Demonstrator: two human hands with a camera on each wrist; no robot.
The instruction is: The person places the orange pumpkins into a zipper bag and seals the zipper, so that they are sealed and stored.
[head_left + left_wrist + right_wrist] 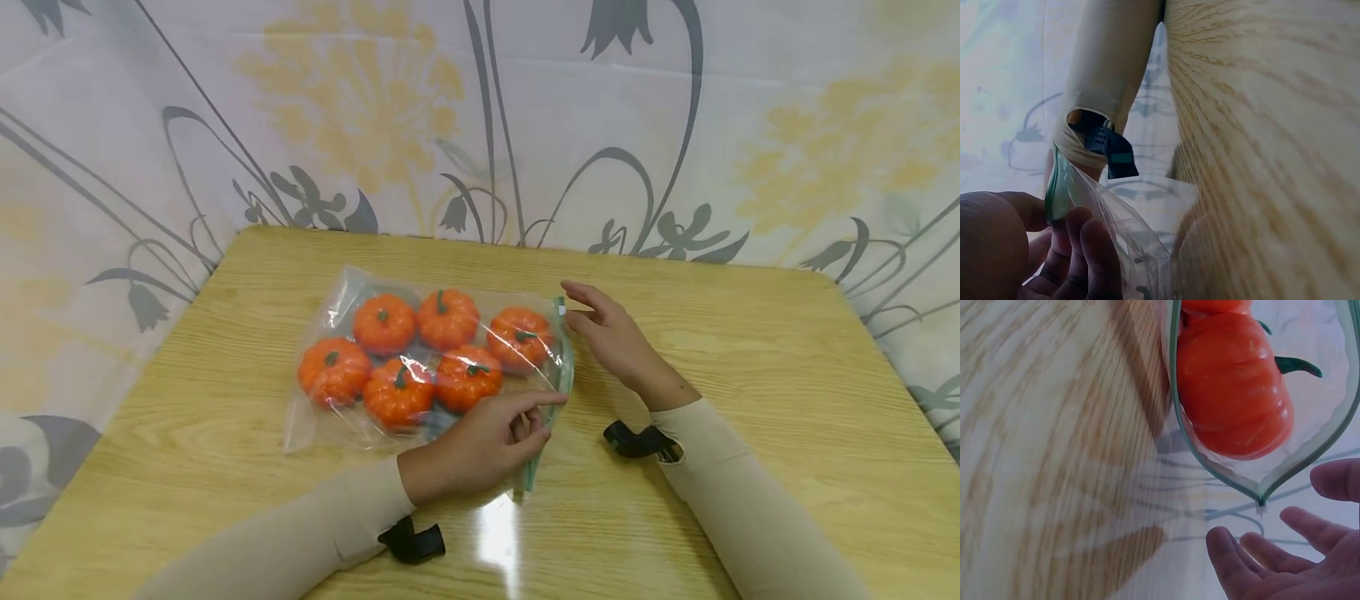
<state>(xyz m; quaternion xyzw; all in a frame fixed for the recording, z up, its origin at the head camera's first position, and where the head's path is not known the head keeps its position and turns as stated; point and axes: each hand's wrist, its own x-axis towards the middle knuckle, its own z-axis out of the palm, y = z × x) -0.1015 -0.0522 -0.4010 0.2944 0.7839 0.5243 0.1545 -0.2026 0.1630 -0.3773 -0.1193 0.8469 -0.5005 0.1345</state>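
A clear zip bag (pixel 315 429) with a green-edged mouth lies on its side, several small orange pumpkins (pixel 398 393) with green stems inside it. My left hand (pixel 480 442) pinches the near part of the mouth's edge between thumb and fingers, as the left wrist view shows at the green zip strip (pixel 1055 194). At the far end of the mouth, beside the white slider (pixel 1261 507), my right hand (pixel 611 337) has its fingers spread and relaxed, with nothing gripped. In the right wrist view the mouth gapes, and a pumpkin (pixel 1235 387) sits just inside.
The bag rests on a wood-grain table (pixel 750 358). Behind it hangs a pale cloth (pixel 525 108) with grey and yellow flowers. Black wrist mounts (pixel 412 543) stick out from both beige sleeves.
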